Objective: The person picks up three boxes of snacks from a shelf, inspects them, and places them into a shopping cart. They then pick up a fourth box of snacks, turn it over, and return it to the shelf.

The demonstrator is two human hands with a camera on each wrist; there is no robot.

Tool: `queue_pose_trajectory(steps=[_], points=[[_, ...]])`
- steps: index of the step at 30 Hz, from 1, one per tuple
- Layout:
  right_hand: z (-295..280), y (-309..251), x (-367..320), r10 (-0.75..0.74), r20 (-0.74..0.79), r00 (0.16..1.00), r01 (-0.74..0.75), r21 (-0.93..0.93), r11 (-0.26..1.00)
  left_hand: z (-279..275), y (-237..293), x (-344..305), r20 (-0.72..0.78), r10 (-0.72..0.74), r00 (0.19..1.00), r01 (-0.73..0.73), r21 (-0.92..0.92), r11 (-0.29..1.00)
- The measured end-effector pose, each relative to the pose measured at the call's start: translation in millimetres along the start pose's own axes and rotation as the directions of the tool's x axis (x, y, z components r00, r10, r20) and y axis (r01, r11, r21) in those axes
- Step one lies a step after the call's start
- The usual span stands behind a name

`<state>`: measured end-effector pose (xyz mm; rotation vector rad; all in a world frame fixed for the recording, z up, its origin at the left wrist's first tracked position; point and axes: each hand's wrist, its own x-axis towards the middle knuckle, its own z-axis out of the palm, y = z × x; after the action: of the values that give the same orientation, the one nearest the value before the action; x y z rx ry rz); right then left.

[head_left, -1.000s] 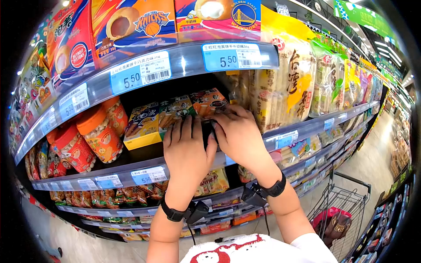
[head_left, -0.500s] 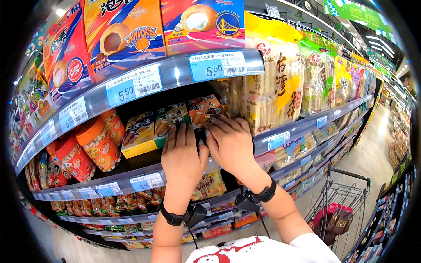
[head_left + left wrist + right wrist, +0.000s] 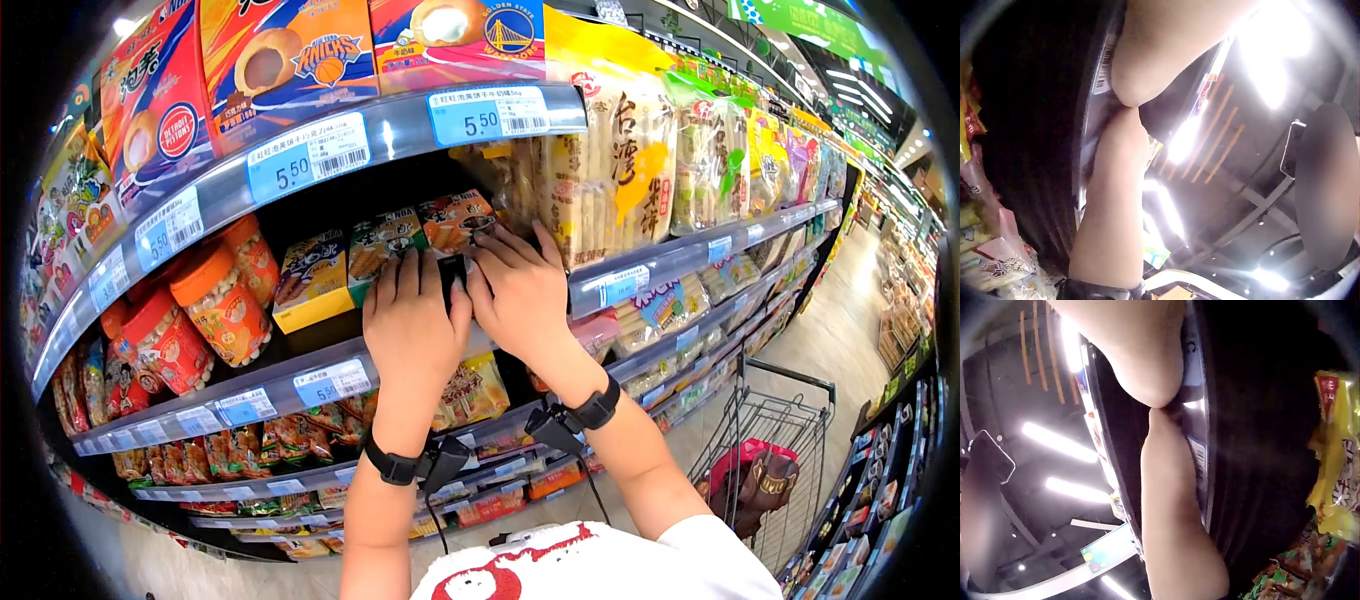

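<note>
Three small snack boxes stand side by side on the middle shelf: a yellow-edged box (image 3: 313, 280), a green box (image 3: 382, 240) and an orange box (image 3: 455, 218). My left hand (image 3: 415, 315) reaches over the shelf edge, its nearly straight fingers lying at the front of the green box. Beside it, my right hand (image 3: 520, 295) has its fingers stretched across the lower front of the orange box, little finger spread outward. Both thumbs point inward, close to a dark gap between the hands. The palms' undersides and the box fronts are hidden in the head view.
Orange-lidded jars (image 3: 222, 305) stand left of the boxes, and tall bags of rice rolls (image 3: 615, 165) to the right. A shelf with a price rail (image 3: 300, 160) overhangs the boxes. Bagged snacks fill lower shelves. A wire shopping cart (image 3: 775, 470) holding a bag stands at right.
The head view has shifted slightly, moving the shelf leftward and up in the picture. Both hands stay at the green and orange boxes; the right little finger is now spread wider.
</note>
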<state>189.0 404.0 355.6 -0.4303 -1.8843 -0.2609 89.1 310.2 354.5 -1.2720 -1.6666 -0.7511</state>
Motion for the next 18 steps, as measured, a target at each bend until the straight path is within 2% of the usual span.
queue_pose_trajectory(steps=[5,8,11,12,13,14,15,16,17,18], points=[[-11.8,-1.8,-12.0,-0.048,-0.229,0.972,0.09,0.178,0.98,-3.3,0.0,-0.3,-0.073,0.02,0.997,-0.022,-0.035,0.999],[-28.2,-4.6,-37.7,-0.018,-0.245,0.969,0.059,0.161,0.985,-18.3,-2.0,-3.8,-0.258,0.103,0.961,-0.177,-0.283,0.943],[-39.6,-4.9,-82.4,0.005,-0.268,0.963,0.036,0.148,0.988,-27.4,7.9,-59.2,-0.402,0.138,0.905,-0.286,-0.339,0.896],[-43.3,-4.3,-103.3,0.02,-0.242,0.97,0.015,0.14,0.99,-29.1,18.5,-90.5,-0.377,0.118,0.919,-0.272,-0.387,0.881],[-45.4,-4.5,-132.3,0.066,-0.188,0.98,-0.044,0.118,0.992,-32.2,31.1,-118.6,-0.3,0.125,0.946,-0.264,-0.484,0.834],[-42.0,-5.8,-164.4,0.173,-0.16,0.972,-0.155,0.118,0.981,-25.5,44.5,-153.4,-0.196,0.14,0.971,-0.234,-0.629,0.742],[-39.2,-2.7,-204.6,0.246,-0.065,0.967,-0.241,0.074,0.968,-17.5,53.5,-193.1,0.037,0.208,0.978,-0.111,-0.749,0.653],[-37.6,1.6,-258.4,0.389,0.1,0.916,-0.391,-0.002,0.92,-9.1,59.5,-228.4,0.196,0.288,0.937,-0.022,-0.792,0.61],[-38.2,-2.8,-314.7,0.576,0.278,0.769,-0.585,-0.06,0.809,2.5,61.0,-277.5,0.401,0.283,0.871,0.179,-0.796,0.578],[-40.6,-4.7,-379.3,0.7,0.498,0.512,-0.71,-0.214,0.671,21.1,57.7,-344.4,0.585,0.292,0.756,0.369,-0.751,0.548]])
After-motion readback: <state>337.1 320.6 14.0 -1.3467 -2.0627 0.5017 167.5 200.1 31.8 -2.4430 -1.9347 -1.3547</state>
